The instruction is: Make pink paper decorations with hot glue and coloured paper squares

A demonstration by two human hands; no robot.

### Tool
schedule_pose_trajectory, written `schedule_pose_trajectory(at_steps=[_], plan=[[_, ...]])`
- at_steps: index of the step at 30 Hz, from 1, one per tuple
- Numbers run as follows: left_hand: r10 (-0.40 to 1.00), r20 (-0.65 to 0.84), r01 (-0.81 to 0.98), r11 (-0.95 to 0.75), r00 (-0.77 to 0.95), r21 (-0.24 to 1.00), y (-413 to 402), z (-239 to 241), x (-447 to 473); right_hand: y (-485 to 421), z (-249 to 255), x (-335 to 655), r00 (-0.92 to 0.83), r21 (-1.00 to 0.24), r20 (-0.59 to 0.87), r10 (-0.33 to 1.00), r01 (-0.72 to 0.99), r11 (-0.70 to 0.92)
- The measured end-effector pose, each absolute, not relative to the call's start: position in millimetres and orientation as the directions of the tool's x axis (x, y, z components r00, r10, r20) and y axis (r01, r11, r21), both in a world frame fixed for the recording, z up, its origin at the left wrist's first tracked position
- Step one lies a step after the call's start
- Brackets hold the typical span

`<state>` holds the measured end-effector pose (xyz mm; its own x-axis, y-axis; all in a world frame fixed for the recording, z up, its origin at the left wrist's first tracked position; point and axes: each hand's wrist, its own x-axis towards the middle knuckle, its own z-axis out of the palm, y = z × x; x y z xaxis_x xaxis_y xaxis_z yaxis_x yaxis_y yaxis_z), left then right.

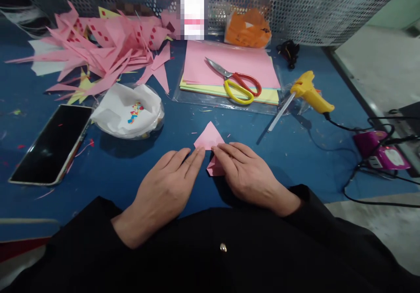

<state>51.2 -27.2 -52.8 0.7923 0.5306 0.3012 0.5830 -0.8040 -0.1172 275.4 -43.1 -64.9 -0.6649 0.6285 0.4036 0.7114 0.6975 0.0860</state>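
Nearer me than scissors [227, 74], my right hand [251, 174] partly covers folded pink paper [210, 136]; pixelated patch [193, 6] beyond, unreadable.

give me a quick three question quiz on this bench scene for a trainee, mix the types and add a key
1. True or false: the scissors lie on top of the paper stack.

2. What do the fingers of both the left hand and the right hand touch?
a) the phone
b) the small pink piece
c) the scissors

3. Fill in the colour: the glue gun has a ____ body.

Key: 1 true; 2 b; 3 yellow.
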Motion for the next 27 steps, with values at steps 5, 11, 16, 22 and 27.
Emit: schedule_pose_trajectory(at_steps=[5,11,16,22,27], plan=[[0.633,0.410,0.703,-0.710,0.657,-0.031,-26.4,-49.9,50.7,-43.5,-66.9,275.7,-0.666,0.059,0.371,0.647,0.712,0.699],[0.542,0.286,0.571,-0.820,0.790,-0.025,-23.2,-56.9,60.5,-42.1,-70.0,276.4,-0.647,0.005,0.395,0.652,0.712,0.702],[0.506,0.287,0.536,-0.844,0.813,-0.032,-22.9,-64.0,63.0,-40.2,-73.8,277.4,-0.591,-0.073,0.405,0.698,0.740,0.669],[0.517,0.302,0.550,-0.835,0.801,-0.026,-22.5,-62.8,63.1,-41.8,-74.9,279.7,-0.542,-0.118,0.402,0.738,0.769,0.629],[0.559,0.330,0.607,-0.793,0.761,-0.056,-25.1,-60.8,61.4,-43.5,-72.3,278.1,-0.575,-0.079,0.369,0.730,0.764,0.641]])
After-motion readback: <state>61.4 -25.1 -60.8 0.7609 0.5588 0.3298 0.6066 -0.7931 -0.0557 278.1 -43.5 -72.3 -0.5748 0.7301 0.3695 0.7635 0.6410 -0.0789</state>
